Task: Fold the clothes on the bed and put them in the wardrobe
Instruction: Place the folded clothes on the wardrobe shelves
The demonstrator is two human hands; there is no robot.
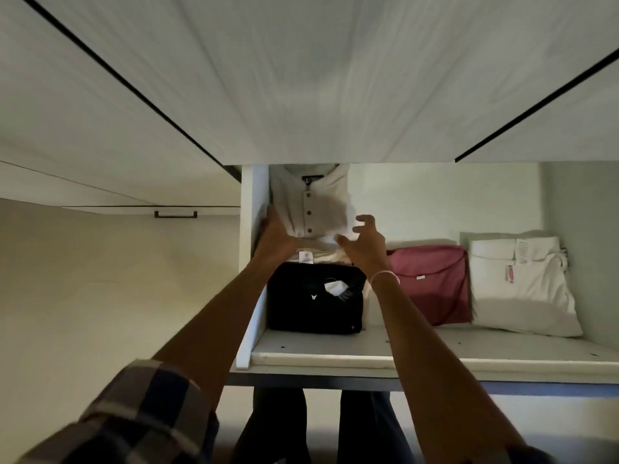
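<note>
The left hand [274, 236] grips the white shirt [313, 202] by its left edge, at the wardrobe shelf's [435, 349] back-left corner, behind a black garment [315, 301] — the right hand [363, 241] is just beside the shirt, fingers spread, holding nothing.

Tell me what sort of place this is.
Probably a home wardrobe: white shelf with folded black garment and pink garment, dark clothes hanging beneath it, left hand holding a folded buttoned shirt above a stack.

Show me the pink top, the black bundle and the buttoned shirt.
pink top [430, 286], head view, its middle.
black bundle [311, 314], head view, below its logo.
buttoned shirt [330, 205], head view, right of buttons.
</note>
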